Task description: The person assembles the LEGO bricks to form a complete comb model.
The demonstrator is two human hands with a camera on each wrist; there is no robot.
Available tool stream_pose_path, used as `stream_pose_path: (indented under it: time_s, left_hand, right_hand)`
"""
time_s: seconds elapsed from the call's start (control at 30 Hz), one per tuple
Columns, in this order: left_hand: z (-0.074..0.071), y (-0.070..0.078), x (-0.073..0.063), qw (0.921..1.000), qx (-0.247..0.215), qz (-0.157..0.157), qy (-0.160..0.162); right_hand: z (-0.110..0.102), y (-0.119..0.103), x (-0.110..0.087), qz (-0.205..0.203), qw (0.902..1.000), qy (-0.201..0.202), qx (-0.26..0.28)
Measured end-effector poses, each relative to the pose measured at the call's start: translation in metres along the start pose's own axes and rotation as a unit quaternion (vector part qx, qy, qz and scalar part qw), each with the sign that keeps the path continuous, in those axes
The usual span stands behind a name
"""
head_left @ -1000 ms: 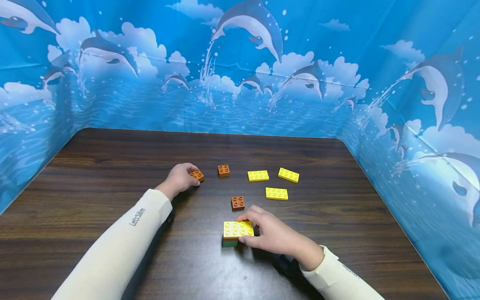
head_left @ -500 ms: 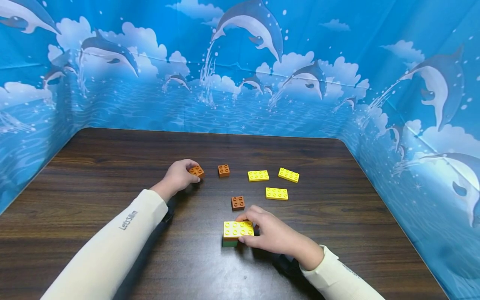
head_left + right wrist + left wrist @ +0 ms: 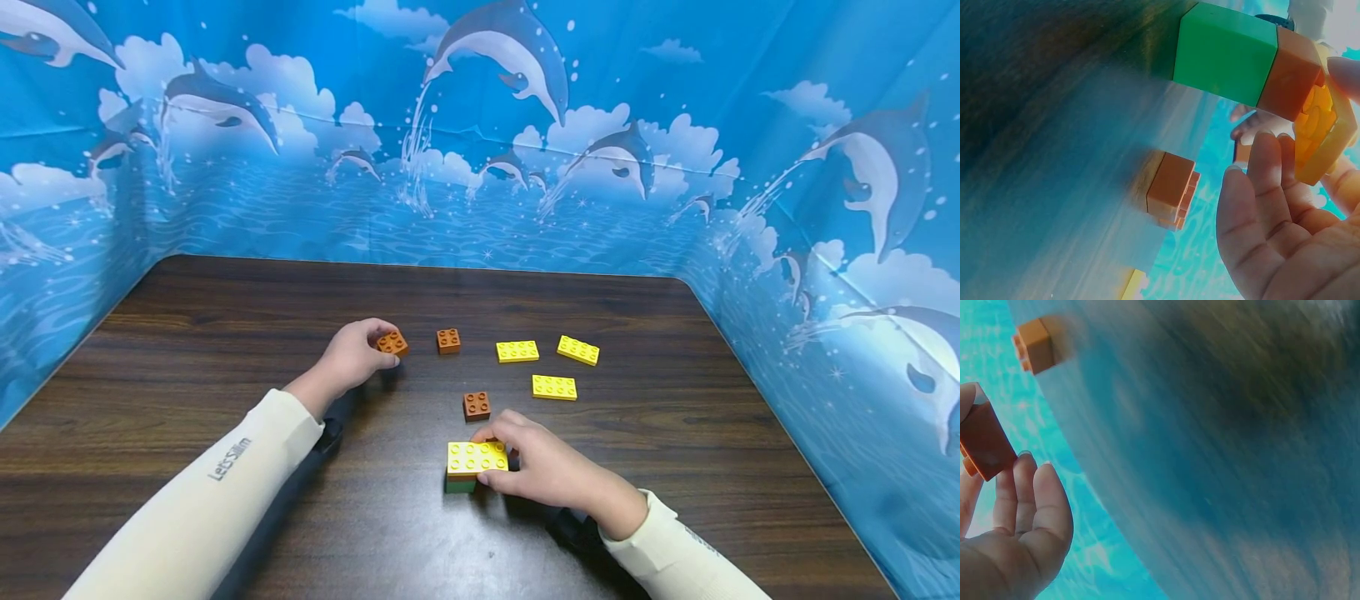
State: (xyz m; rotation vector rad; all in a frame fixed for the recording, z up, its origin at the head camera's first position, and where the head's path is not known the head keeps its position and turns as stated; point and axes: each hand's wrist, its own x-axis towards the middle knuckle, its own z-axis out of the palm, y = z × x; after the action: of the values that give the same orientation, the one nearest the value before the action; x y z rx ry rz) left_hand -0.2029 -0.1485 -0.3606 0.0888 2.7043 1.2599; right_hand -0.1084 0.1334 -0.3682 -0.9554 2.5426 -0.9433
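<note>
Since a second ago, the left sleeve (image 3: 202,483) has swung toward the left edge of the tabletop (image 3: 262,312), and the left hand (image 3: 351,357) has raised its small brown brick (image 3: 392,342) a little. On my feed the left hand pinches that brick between thumb and fingers, past the middle of the tabletop toward the far edge. From the left wrist camera I see a smooth face and a couple of studs, and it looks clear of the tabletop.

The right hand (image 3: 532,465) pinches the right end of a long yellow brick (image 3: 472,458), thumb on the side facing the near edge. I see that piece topping a stack: under its left half sits a middle brown brick (image 3: 1294,72), and below that a green block (image 3: 1225,56) on the tabletop. Its right half juts out past them.

Farther out, a loose brown brick (image 3: 448,341) stands just right of the left hand, and a nearer brown brick (image 3: 477,406) stands just beyond the stack. Three flat yellow bricks (image 3: 554,387) lie apart toward the far right corner, the slanted yellow brick (image 3: 578,350) closest to it. Beyond the far edge hangs a dolphin-printed curtain (image 3: 300,225).
</note>
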Motion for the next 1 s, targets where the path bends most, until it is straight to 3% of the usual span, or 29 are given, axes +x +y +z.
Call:
stream_pose_path:
  time_s: [0.67,1.0]
  left_hand:
    - [0.012,0.036,-0.032,0.9983,0.012,0.049,-0.029]
    - [0.022,0.046,-0.054,0.9943,0.010,0.094,-0.049]
  right_hand:
    - [-0.002,0.003,0.001,-0.010,0.9999,-0.003,0.006]
    - [-0.003,0.001,0.000,0.002,1.0000,-0.006,-0.004]
